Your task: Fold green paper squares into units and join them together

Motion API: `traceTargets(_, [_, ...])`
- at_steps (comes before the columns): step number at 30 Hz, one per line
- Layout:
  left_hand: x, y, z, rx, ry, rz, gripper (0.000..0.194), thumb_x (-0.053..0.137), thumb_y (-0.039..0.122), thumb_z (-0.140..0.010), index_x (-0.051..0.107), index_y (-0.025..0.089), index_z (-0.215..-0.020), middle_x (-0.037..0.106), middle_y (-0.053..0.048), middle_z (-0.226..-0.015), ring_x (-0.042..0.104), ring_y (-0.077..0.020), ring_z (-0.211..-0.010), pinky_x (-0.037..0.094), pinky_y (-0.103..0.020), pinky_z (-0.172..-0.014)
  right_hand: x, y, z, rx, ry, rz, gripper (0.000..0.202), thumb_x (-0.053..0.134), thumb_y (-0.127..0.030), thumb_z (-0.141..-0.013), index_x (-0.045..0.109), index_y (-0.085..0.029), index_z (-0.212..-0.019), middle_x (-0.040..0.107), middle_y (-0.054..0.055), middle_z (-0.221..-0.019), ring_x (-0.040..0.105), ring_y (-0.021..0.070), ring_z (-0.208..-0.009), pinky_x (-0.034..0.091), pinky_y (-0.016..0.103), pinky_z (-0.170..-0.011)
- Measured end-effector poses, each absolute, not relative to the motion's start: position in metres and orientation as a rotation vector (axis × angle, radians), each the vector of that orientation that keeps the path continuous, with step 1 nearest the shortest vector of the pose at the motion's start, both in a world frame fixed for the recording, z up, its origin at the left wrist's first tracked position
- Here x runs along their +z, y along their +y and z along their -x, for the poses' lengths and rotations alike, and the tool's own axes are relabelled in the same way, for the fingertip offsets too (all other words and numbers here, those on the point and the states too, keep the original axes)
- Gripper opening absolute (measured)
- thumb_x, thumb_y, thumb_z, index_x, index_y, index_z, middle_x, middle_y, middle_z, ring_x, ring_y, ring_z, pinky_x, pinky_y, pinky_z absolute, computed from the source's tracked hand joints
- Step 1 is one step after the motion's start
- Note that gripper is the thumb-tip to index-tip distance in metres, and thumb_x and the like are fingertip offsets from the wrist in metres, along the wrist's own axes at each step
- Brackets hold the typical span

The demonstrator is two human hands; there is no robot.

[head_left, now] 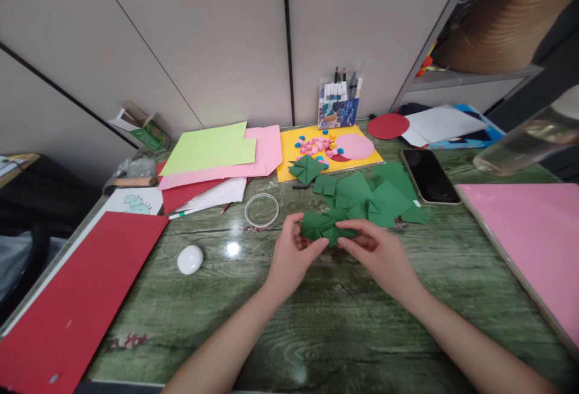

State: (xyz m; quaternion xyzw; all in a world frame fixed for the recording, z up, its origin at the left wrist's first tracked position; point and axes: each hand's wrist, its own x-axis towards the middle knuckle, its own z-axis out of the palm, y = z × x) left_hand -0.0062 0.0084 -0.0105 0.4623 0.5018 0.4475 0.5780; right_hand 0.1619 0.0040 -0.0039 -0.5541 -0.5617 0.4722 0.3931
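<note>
Between my two hands, a little above the table, is a folded piece of green paper (pixel 326 225) with several overlapping creases. My left hand (pixel 293 248) pinches its left part, thumb on the near side. With thumb and index finger, my right hand (pixel 377 250) grips the right part. Just beyond lie more green papers (pixel 391 198), some flat and some folded. Another folded green paper piece (pixel 306 169) rests against the yellow sheet (pixel 286 162), near pink and blue small balls (pixel 315 146).
A roll of tape (pixel 261 210) and a white rounded object (pixel 190 259) lie left of my hands. Red card (pixel 90 297) covers the left side. A phone (pixel 430 175), a clear bottle (pixel 520 140) and pink paper (pixel 529 231) are at right. A pen pack (pixel 337 104) stands behind.
</note>
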Motion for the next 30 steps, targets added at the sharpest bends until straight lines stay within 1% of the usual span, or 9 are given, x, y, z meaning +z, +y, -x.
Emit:
traceTargets(3, [-0.011,0.008,0.006,1.047,1.199,-1.085,0.047,0.069,0.025,-0.067,0.04,0.02,-0.104,0.061,-0.002,-0.09,0.058,-0.0145,-0.078,0.045,-0.027,-0.071,-0.006,0.003,-0.162,1.121,-1.475,1.43,0.017,0.061,-0.026,-0.075,0.063,-0.022,-0.092,0.067,0.001,-0.08,0.061,0.0132,-0.06,0.049,0.025,-0.057])
traceTargets(6, [-0.01,0.009,0.006,1.046,1.185,-1.064,0.043,0.07,0.026,-0.066,0.043,0.02,-0.099,0.06,-0.001,-0.086,0.057,-0.0141,-0.076,0.045,-0.026,-0.069,-0.006,0.003,-0.161,1.072,-1.517,1.445,0.016,0.061,-0.028,-0.075,0.063,-0.023,-0.091,0.067,0.001,-0.078,0.062,0.0143,-0.06,0.048,0.025,-0.055])
traceTargets(10, [-0.007,0.01,0.007,1.027,1.135,-1.047,0.033,0.069,0.026,-0.068,0.047,0.018,-0.091,0.062,-0.002,-0.086,0.058,-0.0146,-0.078,0.044,-0.025,-0.07,-0.005,0.001,-0.161,1.05,-1.558,1.438,0.014,0.06,-0.027,-0.076,0.065,-0.023,-0.089,0.068,0.003,-0.084,0.065,0.0165,-0.066,0.051,0.028,-0.061])
traceTargets(14, [-0.006,0.011,0.007,1.024,1.107,-1.017,0.032,0.069,0.027,-0.068,0.049,0.018,-0.091,0.064,-0.003,-0.089,0.059,-0.0158,-0.081,0.044,-0.026,-0.072,-0.005,0.001,-0.16,1.141,-1.523,1.406,0.017,0.06,-0.028,-0.077,0.065,-0.023,-0.093,0.069,0.005,-0.09,0.067,0.018,-0.069,0.054,0.031,-0.065])
traceTargets(19, [-0.007,0.012,0.009,1.023,1.093,-0.997,0.033,0.07,0.026,-0.067,0.05,0.017,-0.091,0.064,-0.003,-0.088,0.059,-0.0155,-0.081,0.044,-0.026,-0.072,-0.006,0.007,-0.164,1.367,-1.439,1.343,0.026,0.061,-0.028,-0.075,0.063,-0.022,-0.101,0.07,0.003,-0.08,0.068,0.0177,-0.069,0.055,0.03,-0.067])
traceTargets(21, [-0.008,0.012,0.01,1.028,1.098,-1.009,0.033,0.071,0.026,-0.066,0.051,0.017,-0.09,0.064,-0.002,-0.086,0.059,-0.0153,-0.08,0.044,-0.026,-0.072,-0.004,0.01,-0.166,1.44,-1.454,1.308,0.03,0.06,-0.028,-0.076,0.063,-0.021,-0.105,0.07,0.003,-0.081,0.068,0.0174,-0.07,0.055,0.03,-0.068])
traceTargets(24, [-0.008,0.013,0.011,1.006,1.1,-1.02,0.034,0.072,0.026,-0.064,0.052,0.017,-0.089,0.064,-0.002,-0.084,0.058,-0.0156,-0.079,0.044,-0.026,-0.072,0.0,0.013,-0.168,1.469,-1.491,1.27,0.029,0.059,-0.028,-0.077,0.064,-0.021,-0.104,0.07,0.004,-0.085,0.068,0.0171,-0.072,0.054,0.03,-0.069])
traceTargets(26, [-0.008,0.013,0.011,0.995,1.097,-1.021,0.033,0.073,0.026,-0.063,0.053,0.017,-0.088,0.063,-0.001,-0.083,0.057,-0.0153,-0.078,0.044,-0.026,-0.071,0.003,0.013,-0.168,1.466,-1.5,1.283,0.028,0.06,-0.028,-0.076,0.065,-0.02,-0.102,0.071,0.003,-0.08,0.068,0.0173,-0.072,0.053,0.029,-0.069])
traceTargets(30, [-0.007,0.014,0.011,0.996,1.127,-1.054,0.019,0.063,0.032,-0.073,0.054,0.017,-0.08,0.055,0.003,-0.067,0.052,-0.0115,-0.063,0.04,-0.022,-0.058,0.004,0.012,-0.169,1.467,-1.497,1.322,0.027,0.06,-0.028,-0.076,0.063,-0.02,-0.102,0.07,0.002,-0.072,0.068,0.018,-0.071,0.053,0.029,-0.069])
